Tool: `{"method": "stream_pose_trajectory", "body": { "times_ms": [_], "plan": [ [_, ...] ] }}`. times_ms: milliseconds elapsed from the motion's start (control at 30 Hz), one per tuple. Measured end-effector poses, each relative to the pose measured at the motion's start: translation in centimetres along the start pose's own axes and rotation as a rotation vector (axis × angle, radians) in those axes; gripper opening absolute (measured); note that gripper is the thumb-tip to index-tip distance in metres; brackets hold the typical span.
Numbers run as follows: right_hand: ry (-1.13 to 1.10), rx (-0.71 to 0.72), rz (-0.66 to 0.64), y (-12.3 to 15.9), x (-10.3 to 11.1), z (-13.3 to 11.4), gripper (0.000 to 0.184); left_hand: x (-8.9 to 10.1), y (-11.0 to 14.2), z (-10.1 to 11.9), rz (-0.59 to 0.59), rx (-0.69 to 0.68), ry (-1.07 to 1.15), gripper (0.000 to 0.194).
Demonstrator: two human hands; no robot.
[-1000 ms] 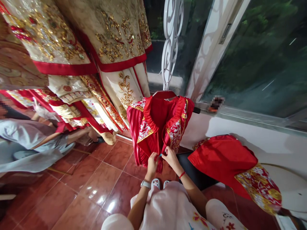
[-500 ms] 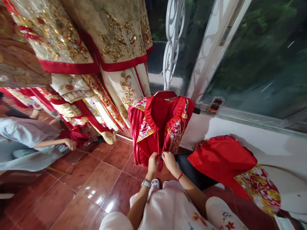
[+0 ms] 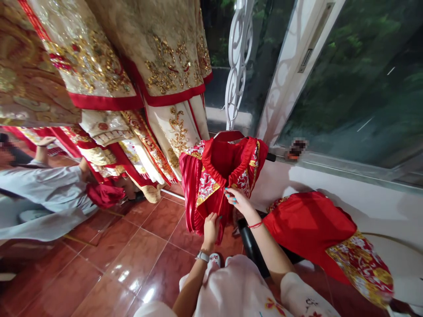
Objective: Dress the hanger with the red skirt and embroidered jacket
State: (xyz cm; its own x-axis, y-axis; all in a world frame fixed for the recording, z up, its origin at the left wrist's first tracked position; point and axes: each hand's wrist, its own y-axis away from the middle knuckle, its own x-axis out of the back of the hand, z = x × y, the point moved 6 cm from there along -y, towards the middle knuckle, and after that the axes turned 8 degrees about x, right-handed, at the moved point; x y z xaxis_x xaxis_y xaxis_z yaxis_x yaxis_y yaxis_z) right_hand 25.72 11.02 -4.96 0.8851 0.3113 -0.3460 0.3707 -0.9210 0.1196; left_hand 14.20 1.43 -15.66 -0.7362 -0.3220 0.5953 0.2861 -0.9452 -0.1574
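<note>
A red skirt-like garment (image 3: pixel 216 154) with a gathered drawstring waistband and embroidered panels hangs in front of me on a dark red hanger (image 3: pixel 229 135). My left hand (image 3: pixel 211 229) is closed low at its front, round a thin red cord (image 3: pixel 222 202) that runs up to the waistband. My right hand (image 3: pixel 238 200) is pinched higher up, just below the front of the waistband, at the cord's upper part. What lies exactly between its fingertips is small and partly hidden.
The hanger hooks onto a white scroll-shaped metal stand (image 3: pixel 235 66) by the window. Embroidered cream and red robes (image 3: pixel 175 66) hang at left. Another red garment (image 3: pixel 310 224) lies on a black seat (image 3: pixel 253 246) at right. A person in grey (image 3: pixel 42 185) works at far left.
My right hand has moved up from beside my left hand to just below the waistband. The left stays low at the front. The person at left has moved an arm.
</note>
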Motion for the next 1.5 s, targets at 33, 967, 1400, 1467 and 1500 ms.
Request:
{"method": "stream_pose_trajectory", "body": {
  "times_ms": [33, 967, 1400, 1467, 1500],
  "plan": [
    [-0.02, 0.008, 0.005, 0.0, -0.3, -0.9, 0.028, 0.1, -0.2, 0.3, 0.005, 0.0, 0.011, 0.021],
    [1.237, 0.801, 0.747, -3.2, 3.2, -18.1, 0.058, 24.5, -22.6, 19.7, 0.121, -0.311, 0.125, 0.036],
    [1.269, 1.123, 0.552, -3.5, 6.4, -26.2, 0.043, 25.6, -24.9, 17.4, 0.235, -0.349, -0.221, 0.044],
    [1.302, 1.165, 0.556, -3.7, 6.2, -26.9, 0.042, 25.8, -22.6, 16.8, 0.457, -0.339, -0.322, 0.039],
    [1.32, 1.172, 0.543, -3.8, 6.1, -26.7, 0.042, 25.3, -21.8, 16.0, 0.505, -0.304, -0.351, 0.038]
  ]
}}
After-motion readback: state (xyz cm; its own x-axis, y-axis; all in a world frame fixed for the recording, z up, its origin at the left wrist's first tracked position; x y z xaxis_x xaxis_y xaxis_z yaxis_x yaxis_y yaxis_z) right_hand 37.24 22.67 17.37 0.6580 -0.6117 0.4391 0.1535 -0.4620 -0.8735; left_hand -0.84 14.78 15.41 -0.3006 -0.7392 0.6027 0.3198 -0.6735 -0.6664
